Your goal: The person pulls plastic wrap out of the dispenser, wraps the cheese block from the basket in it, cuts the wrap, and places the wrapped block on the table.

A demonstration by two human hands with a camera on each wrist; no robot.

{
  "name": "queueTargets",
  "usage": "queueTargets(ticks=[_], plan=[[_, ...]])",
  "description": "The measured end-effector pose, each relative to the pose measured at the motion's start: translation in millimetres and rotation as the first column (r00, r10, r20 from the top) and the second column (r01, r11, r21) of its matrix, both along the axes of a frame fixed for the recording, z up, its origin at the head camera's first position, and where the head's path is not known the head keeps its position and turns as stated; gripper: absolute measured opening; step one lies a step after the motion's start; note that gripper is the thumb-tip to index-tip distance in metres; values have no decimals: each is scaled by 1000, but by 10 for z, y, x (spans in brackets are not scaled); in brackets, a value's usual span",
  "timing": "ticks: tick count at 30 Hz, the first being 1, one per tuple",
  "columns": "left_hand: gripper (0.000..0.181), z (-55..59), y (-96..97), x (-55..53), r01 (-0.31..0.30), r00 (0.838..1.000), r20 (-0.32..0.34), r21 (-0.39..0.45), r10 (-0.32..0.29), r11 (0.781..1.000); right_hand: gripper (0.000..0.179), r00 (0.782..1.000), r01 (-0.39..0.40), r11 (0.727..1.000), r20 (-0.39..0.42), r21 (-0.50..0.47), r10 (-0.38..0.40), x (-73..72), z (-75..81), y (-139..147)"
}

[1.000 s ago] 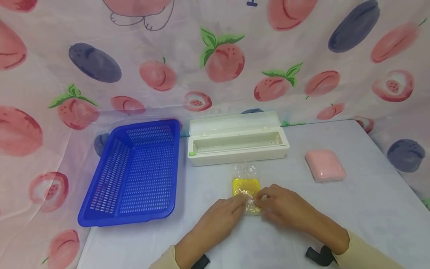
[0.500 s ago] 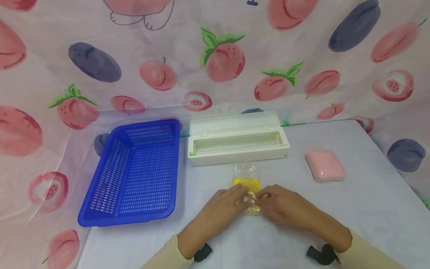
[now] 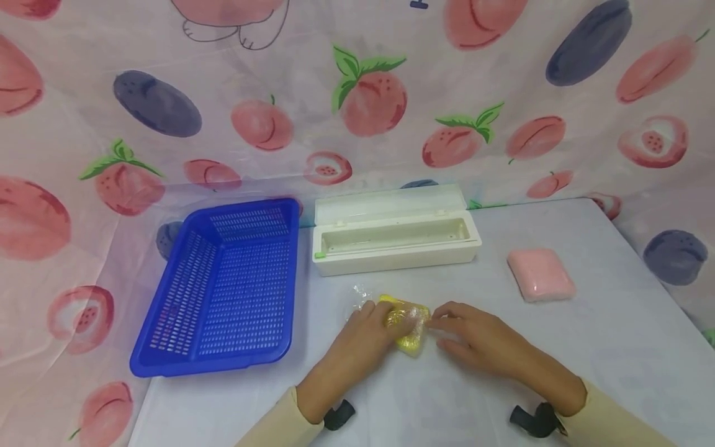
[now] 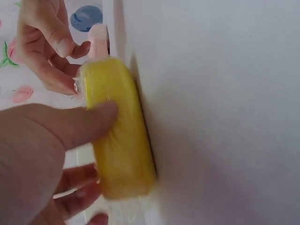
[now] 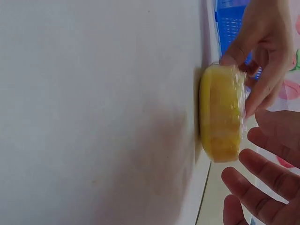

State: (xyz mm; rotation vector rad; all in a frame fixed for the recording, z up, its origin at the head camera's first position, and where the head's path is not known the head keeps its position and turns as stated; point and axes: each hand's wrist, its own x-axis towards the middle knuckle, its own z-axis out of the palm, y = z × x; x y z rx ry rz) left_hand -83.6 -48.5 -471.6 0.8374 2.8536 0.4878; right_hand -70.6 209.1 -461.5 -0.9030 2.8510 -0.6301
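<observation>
A yellow block [image 3: 412, 345] wrapped in clear plastic film lies turned slightly askew on the white table. My left hand [image 3: 360, 340] grips its left side, and in the left wrist view the thumb crosses the yellow face. A loose flap of clear film [image 3: 360, 294] sticks out behind the left fingers. Close by the block's right side is my right hand [image 3: 483, 338]; in the right wrist view its fingers [image 5: 253, 194] are spread and hold nothing. Part of the block is hidden under the left hand.
Behind the hands stands a long white box [image 3: 398, 259] with its hinged lid [image 3: 391, 205] raised. A blue perforated basket [image 3: 246, 366] is at the left. To the right lies a pink wrapped block [image 3: 540, 275]. A fruit-print cloth hangs behind the table.
The yellow block has turned anticlockwise, so its film flap now points left instead of away. My left hand has shifted slightly left with it; the right hand stays nearly in place.
</observation>
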Motion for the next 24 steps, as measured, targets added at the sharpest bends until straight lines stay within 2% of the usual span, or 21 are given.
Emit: queueTargets(ticks=[1,2,3,4,10,16,20,24], plan=[[47,-11,-3,2,33,995,-94,-52,-37,998,34,1000,4,1000,16,2,-4,2,3,-3],[47,-22,-12,8,62,978,-194,-104,-82,993,34,999,8,1000,31,6,-8,6,7,-4],[49,-31,-23,16,85,951,-283,-151,-125,985,34,999,14,1000,50,11,-14,10,14,-7],[53,-35,-22,19,75,952,-285,-151,-116,986,34,998,20,1000,65,15,-21,15,19,-8],[58,-12,-15,9,75,979,-174,-161,-103,984,33,995,39,999,94,30,-41,20,43,-3],[54,34,-14,19,60,995,-73,-165,-73,984,32,996,34,999,83,20,-36,24,35,-5],[53,51,-11,17,40,999,10,-129,-39,991,31,996,28,999,88,18,-29,27,31,-3],[51,55,-10,8,26,998,63,-84,-21,996,32,996,20,1000,85,20,-21,29,31,0]])
